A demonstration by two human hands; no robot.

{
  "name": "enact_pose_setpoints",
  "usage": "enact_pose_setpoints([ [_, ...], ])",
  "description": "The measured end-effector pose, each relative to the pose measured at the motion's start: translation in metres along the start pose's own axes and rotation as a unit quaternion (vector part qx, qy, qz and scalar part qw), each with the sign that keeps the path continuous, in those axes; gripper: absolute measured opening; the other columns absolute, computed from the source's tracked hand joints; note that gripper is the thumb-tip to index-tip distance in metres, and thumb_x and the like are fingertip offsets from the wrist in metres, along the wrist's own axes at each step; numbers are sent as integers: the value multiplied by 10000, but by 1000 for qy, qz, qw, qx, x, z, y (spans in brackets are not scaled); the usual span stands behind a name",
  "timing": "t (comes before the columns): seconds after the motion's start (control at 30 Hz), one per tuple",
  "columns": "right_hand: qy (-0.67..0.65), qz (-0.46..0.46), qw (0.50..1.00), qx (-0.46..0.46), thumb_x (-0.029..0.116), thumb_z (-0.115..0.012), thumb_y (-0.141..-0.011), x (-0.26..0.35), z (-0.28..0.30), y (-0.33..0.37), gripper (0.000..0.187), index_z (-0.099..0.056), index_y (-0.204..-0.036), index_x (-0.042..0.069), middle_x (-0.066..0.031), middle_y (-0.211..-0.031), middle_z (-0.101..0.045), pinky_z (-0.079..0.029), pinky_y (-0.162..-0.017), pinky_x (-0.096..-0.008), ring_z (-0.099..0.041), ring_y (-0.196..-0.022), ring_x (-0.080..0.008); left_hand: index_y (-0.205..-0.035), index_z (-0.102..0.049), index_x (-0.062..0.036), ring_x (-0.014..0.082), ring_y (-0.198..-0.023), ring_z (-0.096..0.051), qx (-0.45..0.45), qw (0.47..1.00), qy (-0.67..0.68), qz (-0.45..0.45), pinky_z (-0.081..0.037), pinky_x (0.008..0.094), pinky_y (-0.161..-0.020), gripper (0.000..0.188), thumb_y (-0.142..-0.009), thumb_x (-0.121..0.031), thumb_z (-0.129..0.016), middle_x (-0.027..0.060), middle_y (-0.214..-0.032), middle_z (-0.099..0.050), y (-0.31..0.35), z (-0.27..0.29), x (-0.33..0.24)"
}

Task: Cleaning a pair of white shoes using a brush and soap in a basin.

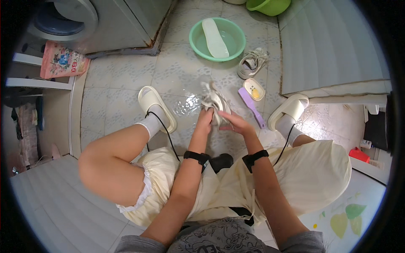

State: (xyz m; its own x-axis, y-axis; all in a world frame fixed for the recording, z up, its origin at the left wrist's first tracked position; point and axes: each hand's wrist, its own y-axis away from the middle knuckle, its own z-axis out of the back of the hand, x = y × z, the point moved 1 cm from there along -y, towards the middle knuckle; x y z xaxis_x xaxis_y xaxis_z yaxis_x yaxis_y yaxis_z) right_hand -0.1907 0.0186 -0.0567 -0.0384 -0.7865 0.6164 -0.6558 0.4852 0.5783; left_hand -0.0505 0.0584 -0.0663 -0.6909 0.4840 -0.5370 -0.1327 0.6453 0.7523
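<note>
Between my legs, a pale grey-white sneaker (216, 101) is held just above the tiled floor, its outline partly smeared by motion. My left hand (205, 119) grips its near left end. From the other side, my right hand (236, 123) closes on it, with the thumb over the top and fingers lower down. A purple brush (252, 108) lies to the right of the hands. Beside the brush is a small cream dish (258, 85) with a yellow piece, perhaps soap, in it. Another sneaker (252, 63) rests on the floor farther off.
A green basin (241, 47) holds water and a white insole (214, 40) leaning inside. Wet floor (187, 104) shines left of the held sneaker. My slippered feet stand either side. Far left are a washing machine (63, 21) and a pink bag (63, 61); a lime-green tub (270, 6) stands beyond.
</note>
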Motion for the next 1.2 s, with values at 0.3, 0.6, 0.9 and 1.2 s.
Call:
enact_pose_setpoints([
  [0.3,-110,10,987,-120,436,-606,-798,-13,-7,-20,462,-544,-1078,74,9,-818,-587,-436,-542,-227,-546,-673,-82,-1175,-454,-22,175,-1006,-536,76,995,61,-1,-456,290,-831,300,-877,-54,-465,77,-1129,-528,1,0,-11],
  [0.6,-80,1,987,-142,384,-616,-801,10,-20,-5,394,-579,-1034,68,19,-830,-592,-404,-522,-213,-542,-671,-75,-1165,-431,-4,215,-1016,-546,40,982,176,58,-451,309,-892,277,-894,-49,-398,106,-1124,-534,-1,3,0],
  [0.9,-211,17,964,-164,412,-608,-799,-2,-9,-21,375,-580,-1029,117,33,-824,-602,-393,-484,-204,-548,-635,-65,-1127,-464,-22,210,-988,-551,87,983,151,53,-481,319,-857,253,-885,-89,-489,95,-1087,-539,-12,12,9],
  [1.2,-294,27,945,-139,373,-565,-830,4,2,-27,373,-568,-1034,61,-57,-923,-633,-513,-704,-295,-617,-797,-177,-1093,-487,-7,209,-970,-556,125,980,125,92,-488,312,-857,245,-858,-58,-533,104,-1070,-541,-6,8,4],
])
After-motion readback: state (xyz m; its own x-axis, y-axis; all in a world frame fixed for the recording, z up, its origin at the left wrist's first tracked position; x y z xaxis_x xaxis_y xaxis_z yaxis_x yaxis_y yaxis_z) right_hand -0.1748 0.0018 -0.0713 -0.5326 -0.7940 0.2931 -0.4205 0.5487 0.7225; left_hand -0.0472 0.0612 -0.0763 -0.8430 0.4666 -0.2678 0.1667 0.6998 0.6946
